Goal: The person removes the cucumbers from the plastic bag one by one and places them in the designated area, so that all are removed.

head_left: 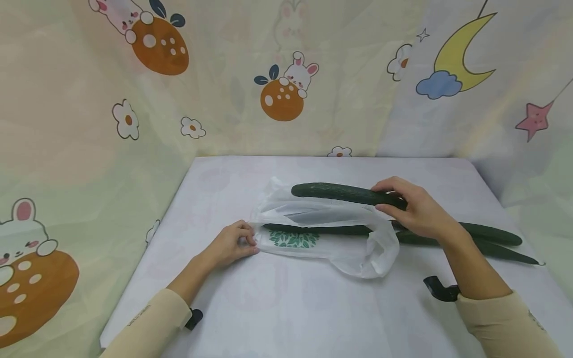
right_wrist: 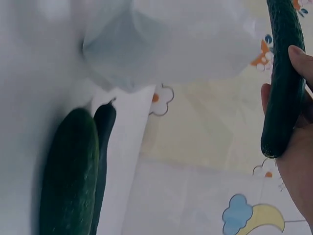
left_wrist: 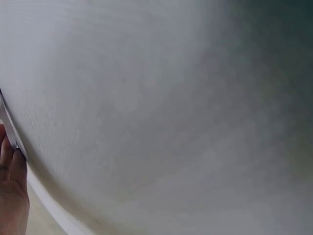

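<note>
My right hand (head_left: 421,211) grips a long dark green cucumber (head_left: 335,192) near one end, thumb and fingers on opposite sides. The cucumber is held nearly level over a thin white plastic bag (head_left: 382,258) with a green leafy print. Another cucumber (head_left: 340,230) lies inside the bag, partly covered by the plastic. At the bag's left end my left hand (head_left: 230,243) pinches its edge; the left wrist view shows only part of that hand (left_wrist: 12,191). The bag's mouth faces right.
Two more cucumbers lie side by side on the white table to the right, one (head_left: 492,233) behind the other (head_left: 506,252). A patterned cloth (head_left: 349,114) hangs behind the table (head_left: 291,308). Black wrist devices (head_left: 440,289) sit by both sleeves.
</note>
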`<action>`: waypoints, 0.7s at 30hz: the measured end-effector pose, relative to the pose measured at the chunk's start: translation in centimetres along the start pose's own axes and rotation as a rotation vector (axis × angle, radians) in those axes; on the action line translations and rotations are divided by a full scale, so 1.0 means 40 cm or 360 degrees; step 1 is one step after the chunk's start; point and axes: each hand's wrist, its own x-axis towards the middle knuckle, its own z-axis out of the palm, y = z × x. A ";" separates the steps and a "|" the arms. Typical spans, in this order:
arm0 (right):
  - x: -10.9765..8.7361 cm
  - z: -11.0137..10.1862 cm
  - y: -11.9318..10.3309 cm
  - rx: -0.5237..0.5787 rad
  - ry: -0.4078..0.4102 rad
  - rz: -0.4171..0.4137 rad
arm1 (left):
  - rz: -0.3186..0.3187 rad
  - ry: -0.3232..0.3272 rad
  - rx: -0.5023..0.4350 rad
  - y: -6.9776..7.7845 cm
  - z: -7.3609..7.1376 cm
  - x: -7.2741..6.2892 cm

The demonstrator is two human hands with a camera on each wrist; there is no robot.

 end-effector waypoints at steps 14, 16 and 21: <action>-0.091 -0.076 0.071 -0.0222 0.0170 0.0251 | -0.0011 -0.0014 0.0005 0.008 0.000 0.005; -0.102 -0.086 0.076 -0.0234 0.0194 0.0262 | -0.0005 -0.0021 0.0004 0.007 0.000 0.007; -0.126 -0.111 0.094 -0.0246 0.0201 0.0326 | -0.0006 -0.0004 0.0000 0.002 0.001 0.008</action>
